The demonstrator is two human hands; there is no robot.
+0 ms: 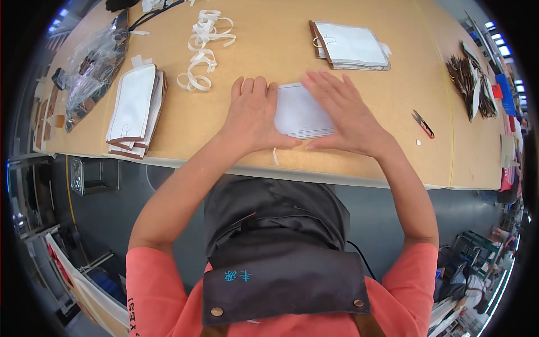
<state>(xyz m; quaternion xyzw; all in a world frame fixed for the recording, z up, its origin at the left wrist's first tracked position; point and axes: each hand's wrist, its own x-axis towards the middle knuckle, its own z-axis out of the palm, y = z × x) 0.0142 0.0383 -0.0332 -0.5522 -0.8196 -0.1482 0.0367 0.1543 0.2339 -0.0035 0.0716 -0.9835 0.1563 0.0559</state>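
Hands: left hand (pixel 254 115) and right hand (pixel 343 115) spread flat, pinning white sheet (pixel 298 112) | stacks (pixel 135 109) left, far right (pixel 351 46) | snips (pixel 422 123) right

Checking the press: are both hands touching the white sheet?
Touching. The head view shows the left hand and right hand lying flat on the white sheet.

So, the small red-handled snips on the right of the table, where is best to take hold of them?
Probably by the red handles of the snips, coming from above with the right hand, the nearer one. They lie flat on the table with free space around them, handles toward the near edge, dark blades pointing away.
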